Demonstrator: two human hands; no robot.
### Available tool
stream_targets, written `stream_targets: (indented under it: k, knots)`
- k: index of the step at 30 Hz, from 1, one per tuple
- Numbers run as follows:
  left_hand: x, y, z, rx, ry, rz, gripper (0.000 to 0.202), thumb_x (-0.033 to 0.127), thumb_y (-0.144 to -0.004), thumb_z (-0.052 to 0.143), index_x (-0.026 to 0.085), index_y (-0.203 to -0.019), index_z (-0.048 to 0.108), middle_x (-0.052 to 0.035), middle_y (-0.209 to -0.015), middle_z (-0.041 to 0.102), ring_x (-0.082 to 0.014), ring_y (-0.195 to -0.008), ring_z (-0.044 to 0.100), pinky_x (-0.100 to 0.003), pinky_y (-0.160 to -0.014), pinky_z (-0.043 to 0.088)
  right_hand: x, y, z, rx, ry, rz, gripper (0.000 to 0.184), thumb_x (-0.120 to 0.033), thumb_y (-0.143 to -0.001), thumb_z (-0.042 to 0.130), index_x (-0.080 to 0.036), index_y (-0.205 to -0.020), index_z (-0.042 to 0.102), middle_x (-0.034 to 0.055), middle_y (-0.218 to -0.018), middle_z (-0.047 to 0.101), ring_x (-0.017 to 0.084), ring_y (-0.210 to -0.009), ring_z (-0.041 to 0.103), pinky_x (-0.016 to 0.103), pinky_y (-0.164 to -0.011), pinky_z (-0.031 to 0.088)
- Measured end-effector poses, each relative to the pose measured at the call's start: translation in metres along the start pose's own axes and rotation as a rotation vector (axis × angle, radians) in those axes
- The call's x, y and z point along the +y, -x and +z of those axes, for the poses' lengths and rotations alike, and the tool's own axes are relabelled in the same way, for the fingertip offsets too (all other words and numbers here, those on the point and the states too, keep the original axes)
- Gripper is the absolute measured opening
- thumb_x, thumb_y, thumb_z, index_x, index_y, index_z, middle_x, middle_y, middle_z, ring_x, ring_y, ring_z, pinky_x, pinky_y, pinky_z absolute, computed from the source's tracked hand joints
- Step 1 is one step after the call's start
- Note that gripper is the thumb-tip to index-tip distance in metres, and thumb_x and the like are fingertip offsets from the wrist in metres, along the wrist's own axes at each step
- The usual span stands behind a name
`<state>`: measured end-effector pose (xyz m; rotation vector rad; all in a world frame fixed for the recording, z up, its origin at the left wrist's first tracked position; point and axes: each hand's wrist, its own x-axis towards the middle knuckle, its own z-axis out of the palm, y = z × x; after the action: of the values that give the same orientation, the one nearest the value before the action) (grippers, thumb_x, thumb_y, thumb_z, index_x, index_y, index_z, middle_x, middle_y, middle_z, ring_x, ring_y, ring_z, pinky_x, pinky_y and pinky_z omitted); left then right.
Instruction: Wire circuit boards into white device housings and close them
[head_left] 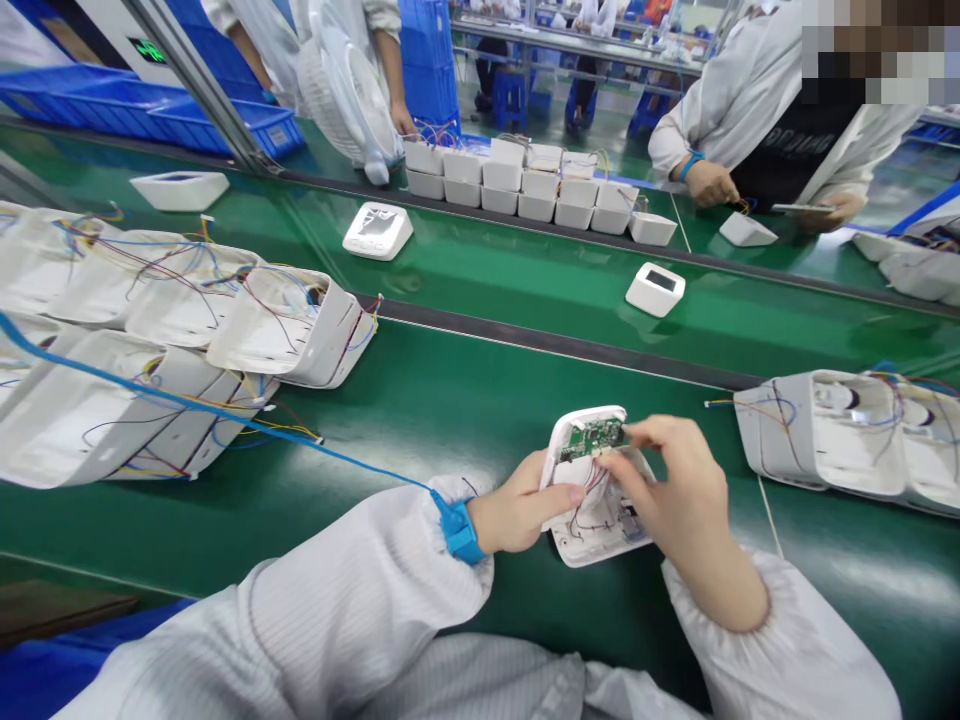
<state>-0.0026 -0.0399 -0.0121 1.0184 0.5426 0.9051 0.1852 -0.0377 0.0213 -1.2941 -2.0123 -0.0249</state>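
Just above the green bench, my left hand point(521, 505) grips a white plastic cover point(556, 450) by its left edge, the thumb lying across its inner side. A green circuit board point(589, 440) sits inside this cover. Below and behind it is a white housing point(592, 548), joined by thin red and black wires point(589, 490). My right hand point(679, 490) pinches at the board's right end with thumb and forefinger; what exactly lies between the fingertips is too small to make out. A blue wrist strap point(460, 530) with a cord circles my left wrist.
Stacked white housings with loose wires point(292, 325) stand at left, more housings point(817, 435) at right. Across a belt point(487, 270) carrying several white units, a co-worker's hand point(712, 183) works on a housing. The strap's blue cord point(225, 408) crosses the left side.
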Motion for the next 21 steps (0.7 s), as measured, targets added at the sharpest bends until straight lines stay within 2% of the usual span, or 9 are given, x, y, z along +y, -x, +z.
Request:
stream_targets:
  k: [2, 3, 5, 12, 16, 19, 21]
  knots:
    - [0.0, 0.0, -0.001, -0.033, 0.022, -0.012, 0.039, 0.048, -0.078, 0.071, 0.016, -0.101, 0.068, -0.0056, -0.085, 0.065, -0.021, -0.078, 0.058, -0.032, -0.073, 0.047, 0.009, -0.003, 0.001, -0.023, -0.048, -0.079, 0.046, -0.04, -0.09, 0.065, -0.022, -0.13, 0.052, 0.014, -0.123, 0.061, 0.028, -0.108, 0.063, 0.041, -0.082, 0.056]
    - [0.0, 0.001, -0.001, -0.048, 0.029, -0.021, 0.039, 0.047, -0.078, 0.072, 0.017, -0.103, 0.068, -0.0056, -0.085, 0.065, -0.021, -0.078, 0.058, -0.032, -0.073, 0.047, 0.013, -0.003, 0.001, -0.065, -0.068, -0.132, 0.052, -0.039, -0.091, 0.063, -0.023, -0.138, 0.046, 0.0145, -0.13, 0.058, 0.029, -0.114, 0.06, 0.042, -0.088, 0.055]
    - [0.0, 0.002, -0.001, -0.055, 0.045, -0.038, 0.04, 0.046, -0.078, 0.072, 0.016, -0.105, 0.068, -0.0059, -0.086, 0.066, -0.0218, -0.079, 0.059, -0.033, -0.075, 0.047, 0.018, -0.003, 0.002, -0.134, -0.072, -0.22, 0.054, -0.034, -0.094, 0.059, -0.023, -0.144, 0.041, 0.0133, -0.13, 0.06, 0.027, -0.115, 0.061, 0.04, -0.091, 0.055]
    - [0.004, 0.004, -0.002, -0.032, 0.002, -0.047, 0.04, 0.053, -0.079, 0.07, 0.017, -0.096, 0.07, -0.0062, -0.079, 0.066, -0.0251, -0.08, 0.061, -0.037, -0.077, 0.048, 0.015, 0.002, 0.003, -0.071, 0.077, -0.262, 0.051, -0.038, -0.098, 0.054, -0.016, -0.143, 0.043, 0.0164, -0.12, 0.067, 0.023, -0.088, 0.07, 0.032, -0.073, 0.054]
    - [0.002, 0.003, -0.001, -0.07, -0.04, -0.034, 0.043, 0.055, -0.082, 0.066, 0.016, -0.098, 0.07, -0.0073, -0.082, 0.067, -0.0245, -0.081, 0.062, -0.036, -0.077, 0.049, 0.014, 0.0, 0.003, -0.052, 0.049, -0.252, 0.047, -0.035, -0.096, 0.057, -0.017, -0.139, 0.049, 0.0152, -0.119, 0.067, 0.022, -0.089, 0.07, 0.032, -0.073, 0.054]
    - [0.002, -0.001, -0.005, -0.148, -0.055, 0.016, 0.049, 0.054, -0.083, 0.065, 0.016, -0.115, 0.066, -0.0088, -0.094, 0.069, -0.0247, -0.085, 0.064, -0.035, -0.078, 0.05, 0.013, -0.001, -0.001, -0.047, -0.092, -0.158, 0.043, -0.034, -0.093, 0.063, -0.022, -0.133, 0.054, 0.0114, -0.115, 0.069, 0.023, -0.096, 0.069, 0.033, -0.08, 0.055]
    - [0.004, -0.005, -0.011, -0.198, -0.119, 0.121, 0.065, 0.061, -0.082, 0.063, 0.018, -0.13, 0.057, -0.012, -0.112, 0.068, -0.0285, -0.096, 0.064, -0.038, -0.082, 0.051, 0.011, -0.001, -0.005, -0.007, -0.225, -0.057, 0.046, -0.034, -0.087, 0.071, -0.024, -0.129, 0.056, 0.0089, -0.108, 0.07, 0.023, -0.093, 0.068, 0.034, -0.079, 0.056]
